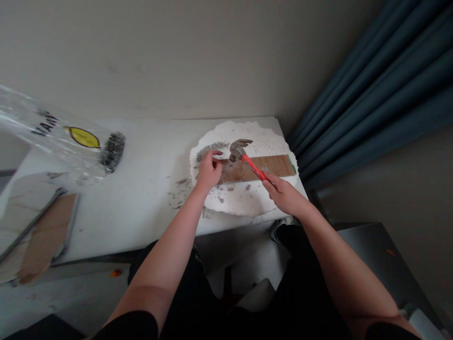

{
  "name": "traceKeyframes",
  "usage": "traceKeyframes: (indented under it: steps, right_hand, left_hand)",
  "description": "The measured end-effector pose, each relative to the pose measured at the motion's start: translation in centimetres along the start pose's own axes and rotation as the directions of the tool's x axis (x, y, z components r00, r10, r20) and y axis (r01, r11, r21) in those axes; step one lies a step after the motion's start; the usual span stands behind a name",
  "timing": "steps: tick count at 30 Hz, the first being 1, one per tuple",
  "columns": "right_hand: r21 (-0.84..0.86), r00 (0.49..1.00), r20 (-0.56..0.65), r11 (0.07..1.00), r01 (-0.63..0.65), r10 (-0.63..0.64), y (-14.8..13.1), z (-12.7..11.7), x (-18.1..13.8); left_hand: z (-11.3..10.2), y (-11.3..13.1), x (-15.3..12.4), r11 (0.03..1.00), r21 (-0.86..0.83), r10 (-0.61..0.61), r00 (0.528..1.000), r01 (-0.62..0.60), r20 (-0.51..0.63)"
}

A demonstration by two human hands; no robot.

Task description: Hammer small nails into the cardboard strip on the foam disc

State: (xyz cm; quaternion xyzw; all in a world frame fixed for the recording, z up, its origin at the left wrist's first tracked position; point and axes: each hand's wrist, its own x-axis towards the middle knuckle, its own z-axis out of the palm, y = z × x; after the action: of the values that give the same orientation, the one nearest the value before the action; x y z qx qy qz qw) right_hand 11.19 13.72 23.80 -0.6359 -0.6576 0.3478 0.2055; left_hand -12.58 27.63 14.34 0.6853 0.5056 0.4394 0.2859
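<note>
My right hand [281,191] is wrapped around the red handle of a claw hammer [239,150], whose metal head is above the board. My left hand [210,171] is at the left end of the brown wood-look board [269,166], fingers bent and apart, with nothing visible in them. Under the board lies a white round mat with a scalloped edge [247,203]. Grey crumbs and fragments [210,148] are scattered on the mat around my left hand, and part of the board's left end is hidden by it.
More grey debris [180,189] lies on the white table [141,189] left of the mat. A clear printed plastic bag [83,137] holds grey bits at the left. Another brown board [49,236] and a long metal bar [31,224] lie front left. Blue-grey curtains [375,85] hang right.
</note>
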Motion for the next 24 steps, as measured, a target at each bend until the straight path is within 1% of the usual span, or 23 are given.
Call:
traceKeyframes:
  steps: [5,9,12,17,19,21,23,24]
  right_hand:
    - [-0.045,1.000,0.011,0.999,0.012,-0.012,0.2,0.3,0.3]
    - [-0.049,1.000,0.004,0.999,0.008,-0.008,0.3,0.3,0.3]
    - [-0.074,1.000,0.023,0.997,0.005,-0.004,0.2,0.2,0.2]
    - [-0.048,1.000,0.013,0.999,0.022,-0.021,0.4,0.4,0.1]
    - [-0.059,1.000,0.010,0.998,0.028,-0.027,0.6,0.5,0.0]
    - [-0.036,0.999,0.026,0.999,0.032,-0.031,0.9,0.3,0.0]
    - [0.039,0.999,0.032,0.999,0.025,-0.026,1.2,-0.2,-0.1]
    - [0.080,0.999,0.029,0.997,0.012,-0.015,1.4,-0.5,-0.1]
  left_hand:
    - [0.0,0.1,-0.1,0.999,0.036,0.008,1.000,-0.008,0.004]
    - [0.0,0.2,-0.2,1.000,0.023,-0.004,1.000,0.004,0.012]
    - [-0.1,0.3,-0.2,1.000,0.018,-0.014,1.000,0.013,0.021]
    - [-0.3,0.7,-0.4,1.000,0.002,-0.029,0.999,0.029,0.027]
    - [-0.6,1.0,-0.6,1.000,0.007,-0.023,0.999,0.023,0.031]
    - [-1.1,1.1,-0.7,1.000,0.012,-0.018,1.000,0.018,0.025]
    - [-2.1,1.1,-0.7,1.000,0.012,-0.018,1.000,0.019,-0.022]
    - [-2.8,0.9,-0.7,1.000,0.013,-0.025,0.998,0.026,-0.066]
